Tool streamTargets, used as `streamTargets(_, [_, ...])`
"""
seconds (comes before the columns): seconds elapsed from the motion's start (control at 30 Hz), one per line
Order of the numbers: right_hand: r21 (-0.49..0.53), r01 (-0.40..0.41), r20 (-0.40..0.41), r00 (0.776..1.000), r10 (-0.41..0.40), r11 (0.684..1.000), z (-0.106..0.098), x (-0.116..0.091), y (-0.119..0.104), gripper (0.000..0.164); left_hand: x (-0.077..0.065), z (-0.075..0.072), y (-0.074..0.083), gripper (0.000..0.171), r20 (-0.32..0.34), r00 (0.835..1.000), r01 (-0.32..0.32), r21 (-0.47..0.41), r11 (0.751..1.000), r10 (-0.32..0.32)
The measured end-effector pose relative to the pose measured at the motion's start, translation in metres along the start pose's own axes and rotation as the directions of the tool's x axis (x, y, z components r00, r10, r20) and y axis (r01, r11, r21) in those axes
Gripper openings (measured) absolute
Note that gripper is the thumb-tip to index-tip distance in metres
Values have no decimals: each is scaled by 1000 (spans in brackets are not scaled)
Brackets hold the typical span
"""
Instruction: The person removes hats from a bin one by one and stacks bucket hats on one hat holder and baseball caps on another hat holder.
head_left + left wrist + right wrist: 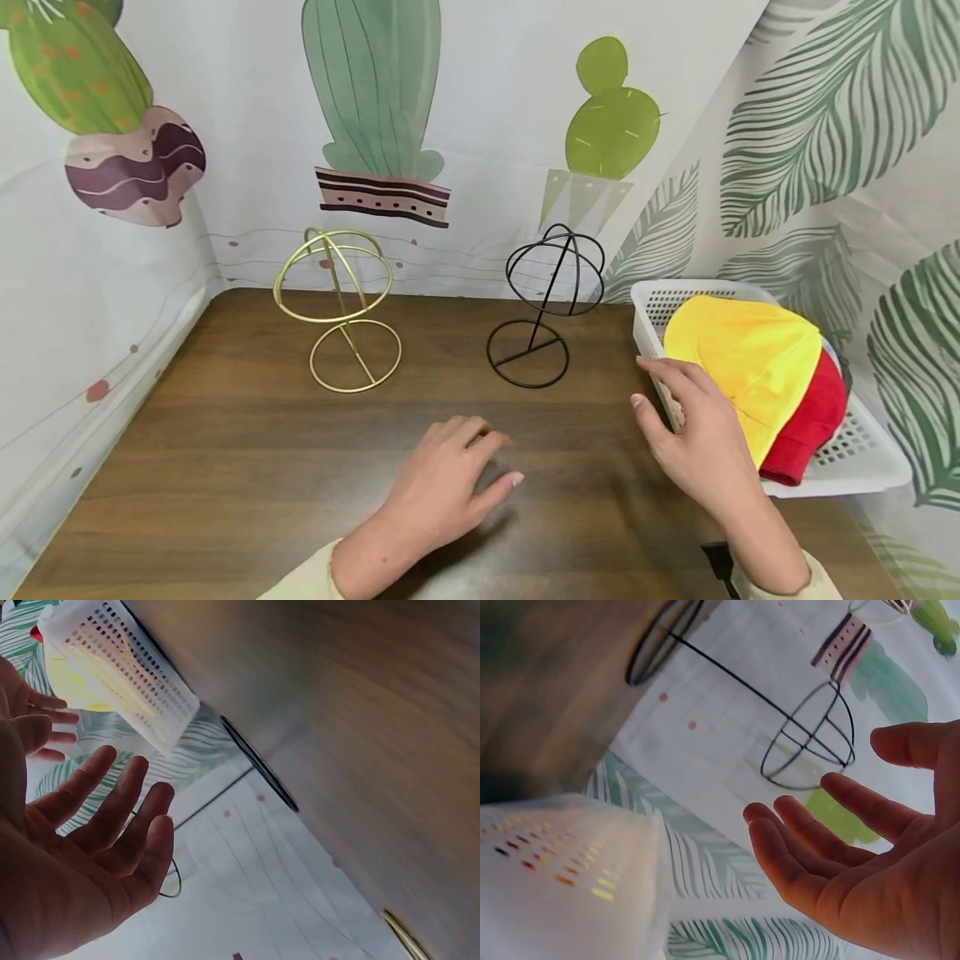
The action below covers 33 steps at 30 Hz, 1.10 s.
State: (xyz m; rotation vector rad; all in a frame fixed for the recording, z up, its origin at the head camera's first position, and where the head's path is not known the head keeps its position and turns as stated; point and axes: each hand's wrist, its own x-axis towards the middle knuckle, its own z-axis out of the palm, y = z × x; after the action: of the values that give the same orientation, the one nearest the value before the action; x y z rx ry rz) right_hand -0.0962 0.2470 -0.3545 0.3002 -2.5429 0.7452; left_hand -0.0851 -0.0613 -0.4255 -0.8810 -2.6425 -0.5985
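Observation:
My left hand [448,482] hovers over the middle of the wooden table, fingers loosely bent and holding nothing. To the right, my right hand [697,429] is raised at the near left side of a white basket [870,454], its fingers relaxed with nothing between them. Inside the basket lie a yellow cap [738,350] and, partly under it, a red cap [813,421]; something dark shows behind them. A black wire hat stand [551,283] rises at the back of the table. Left of it stands a gold wire hat stand [345,321] of similar shape.
The wooden table [247,450] meets fabric walls printed with cacti and leaves at the back and both sides. A small black object [720,562] shows beside my right wrist. The basket fills the table's right part.

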Motion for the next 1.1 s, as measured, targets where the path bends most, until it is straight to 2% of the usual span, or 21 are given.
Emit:
streamTargets(0.33, [11,-70,-48,996,71,997,-26,17,11,45,10,8,16,34,-15,999,-45,-34,998,44])
streamTargets(0.57, [8,-177,-43,983,177,984,-35,27,20,47,22,15,28,33,-34,996,-87,-45,995,86])
streamTargets(0.67, [24,-267,-56,962,268,963,-41,28,25,48,26,19,33,33,-28,994,-104,-53,993,102])
streamTargets(0.8, [49,-393,-78,915,395,918,-47,30,32,50,31,23,39,34,-23,993,-119,-60,991,118])
streamTargets(0.9, [56,-444,-91,890,447,894,-49,34,36,51,35,28,43,35,-40,990,-139,-44,989,137])
streamTargets(1.1, [62,-481,-151,862,484,875,-50,43,41,48,47,39,56,33,-77,979,-194,-44,980,190])
